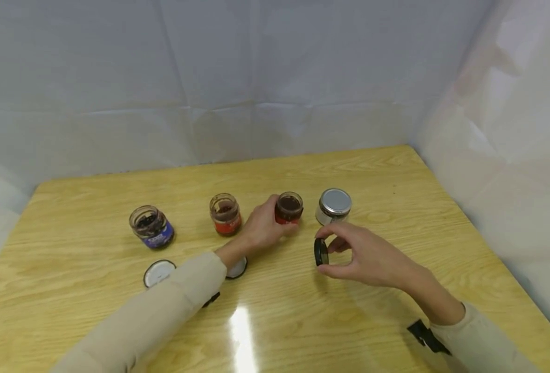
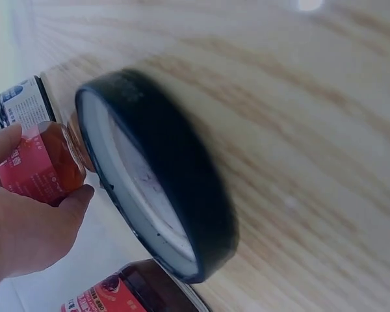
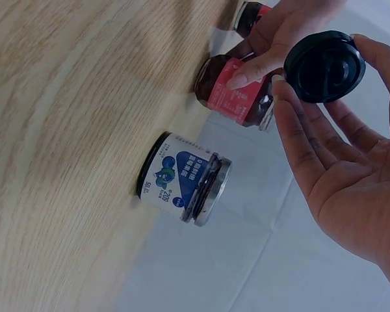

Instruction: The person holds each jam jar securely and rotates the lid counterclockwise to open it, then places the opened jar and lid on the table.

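Note:
My left hand [image 1: 262, 228] grips an uncapped jam jar [image 1: 290, 206] with a red label, which stands on the table. In the left wrist view its thumb and fingers lie around the label [image 2: 29, 166]. To the right of that jar, my right hand [image 1: 370, 256] pinches a black jar lid [image 1: 320, 252] by its edge, on edge above the table. The lid [image 3: 324, 67] is apart from the jar [image 3: 233, 94] in the right wrist view. Just beyond the right hand stands a jar with a silver lid [image 1: 335, 202] and a blue-and-white label [image 3: 177, 174].
Two more uncapped jars stand to the left, one red-labelled [image 1: 226, 215], one blue-labelled [image 1: 153, 228]. Two loose lids lie inside-up nearer me: one lid [image 1: 159, 273] beside the left sleeve, another lid [image 1: 239, 268] partly behind the left wrist. White sheeting [image 1: 275, 77] hangs behind the table.

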Motion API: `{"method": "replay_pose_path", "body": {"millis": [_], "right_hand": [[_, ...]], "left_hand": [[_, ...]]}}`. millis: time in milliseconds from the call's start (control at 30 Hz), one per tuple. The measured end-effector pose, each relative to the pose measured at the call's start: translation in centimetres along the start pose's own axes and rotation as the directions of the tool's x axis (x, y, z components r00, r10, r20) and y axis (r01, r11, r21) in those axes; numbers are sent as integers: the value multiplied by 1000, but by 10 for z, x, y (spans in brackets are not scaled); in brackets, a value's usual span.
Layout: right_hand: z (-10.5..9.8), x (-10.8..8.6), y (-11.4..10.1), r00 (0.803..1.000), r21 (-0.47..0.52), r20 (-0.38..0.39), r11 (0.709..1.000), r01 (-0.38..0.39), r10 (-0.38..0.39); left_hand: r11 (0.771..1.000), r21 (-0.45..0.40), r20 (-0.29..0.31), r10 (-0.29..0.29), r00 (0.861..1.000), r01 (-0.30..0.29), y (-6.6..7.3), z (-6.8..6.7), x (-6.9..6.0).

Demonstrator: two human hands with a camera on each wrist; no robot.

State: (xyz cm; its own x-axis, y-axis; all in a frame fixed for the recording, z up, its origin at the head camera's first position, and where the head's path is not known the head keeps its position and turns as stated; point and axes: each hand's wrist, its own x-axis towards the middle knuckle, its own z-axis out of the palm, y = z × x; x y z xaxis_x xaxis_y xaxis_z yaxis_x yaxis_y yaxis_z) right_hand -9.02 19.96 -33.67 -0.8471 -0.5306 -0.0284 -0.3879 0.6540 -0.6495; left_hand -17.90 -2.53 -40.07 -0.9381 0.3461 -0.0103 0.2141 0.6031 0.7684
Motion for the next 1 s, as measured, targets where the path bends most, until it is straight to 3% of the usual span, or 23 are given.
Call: {"method": "replay_pose_path", "body": {"millis": [367,600,733,900,1000], "right_hand": [[1,0,3,1000,16,-24,1000,-15,16],[1,1,5,998,53,-52,998,-33,36],[1,1,9,997,101,-70,995,-19,26],[-1,1,14,995,161,-103,986,31,-14],[-1,0,16,992,181,-115,981,66,-45]], "left_hand": [[999,-10,8,36,999,-36,-3,1,9],[998,-54,12,16,1000,-16,-6,1,6],[998,-67,-20,-6,1000,5,-3,-1,-7],[995,-90,-49,-44,998,39,3,-6,-40],[1000,-11,-58,25,998,-26,4,-9,-59]]}}
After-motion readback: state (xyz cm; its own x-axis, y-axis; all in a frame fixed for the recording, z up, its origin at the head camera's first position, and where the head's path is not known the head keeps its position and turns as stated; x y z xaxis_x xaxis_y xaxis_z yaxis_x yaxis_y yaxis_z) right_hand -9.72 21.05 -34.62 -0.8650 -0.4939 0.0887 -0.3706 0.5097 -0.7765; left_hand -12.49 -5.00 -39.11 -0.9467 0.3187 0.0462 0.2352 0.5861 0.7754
